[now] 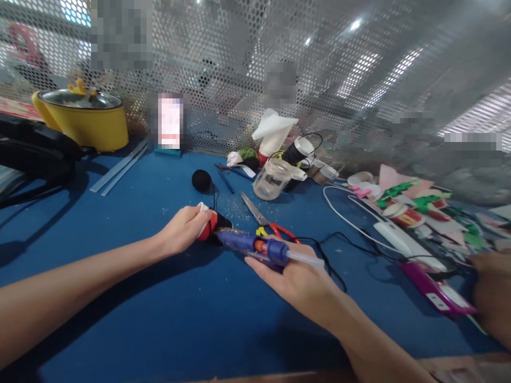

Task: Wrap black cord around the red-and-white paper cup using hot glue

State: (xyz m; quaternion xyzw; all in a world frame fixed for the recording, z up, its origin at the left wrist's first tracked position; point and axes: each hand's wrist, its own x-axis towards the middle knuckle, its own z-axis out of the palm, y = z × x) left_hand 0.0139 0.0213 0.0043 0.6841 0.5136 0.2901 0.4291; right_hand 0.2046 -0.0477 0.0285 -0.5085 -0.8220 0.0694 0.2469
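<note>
My left hand [184, 229] is closed around a small red, white and black craft piece [210, 224] resting on the blue table [159, 308]. My right hand [293, 276] grips a blue glue gun [255, 246] with a clear glue stick at its back end; the nozzle points left at the craft piece. A black pompom [202, 181] lies a little beyond my left hand. Scissors with red and yellow handles [265, 221] lie just behind the glue gun.
A yellow pot [85, 118] stands at the back left, beside black gear [34, 151]. Cups, a clear jar [275, 178] and cloth cluster at the back centre. Felt scraps, a white cable and a purple tool [437, 290] crowd the right, where another person's hand [493, 287] rests.
</note>
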